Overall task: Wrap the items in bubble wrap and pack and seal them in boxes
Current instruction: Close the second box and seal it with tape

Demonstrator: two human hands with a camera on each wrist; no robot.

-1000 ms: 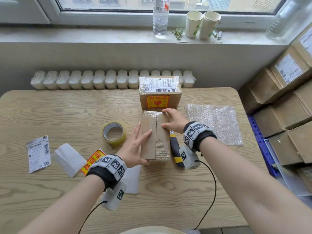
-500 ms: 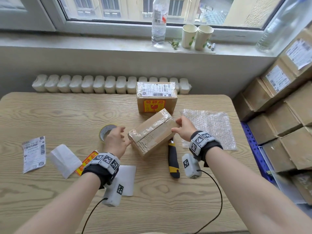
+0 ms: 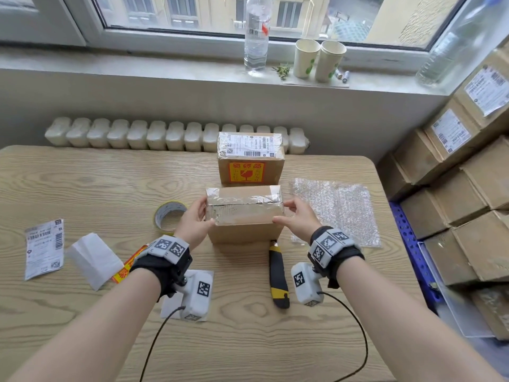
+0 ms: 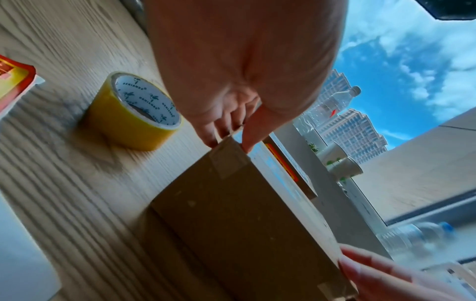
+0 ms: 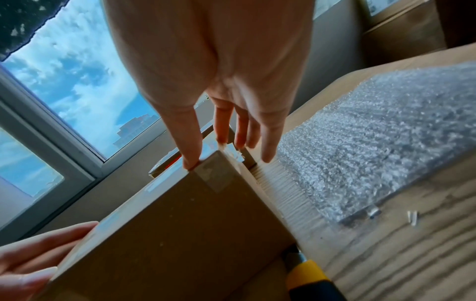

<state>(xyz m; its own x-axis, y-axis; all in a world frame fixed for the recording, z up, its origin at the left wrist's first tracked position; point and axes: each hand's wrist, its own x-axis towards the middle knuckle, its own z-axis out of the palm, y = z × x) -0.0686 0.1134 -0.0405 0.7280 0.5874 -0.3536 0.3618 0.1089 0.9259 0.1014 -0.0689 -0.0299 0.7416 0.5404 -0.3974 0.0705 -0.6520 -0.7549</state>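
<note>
Cardboard box (image 3: 243, 213) taped, both hands (image 3: 194, 221) (image 3: 298, 220) pinching its ends on the counter (image 3: 82, 183); sealing step, label probably next

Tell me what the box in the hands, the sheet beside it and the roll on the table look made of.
Box: brown corrugated cardboard, matte, with glossy clear tape on its seams.
Sheet: clear bubble wrap, apparently plastic, shiny and pebbled with bubbles.
Roll: yellowish glossy plastic-looking tape on a white printed core, probably card.
</note>
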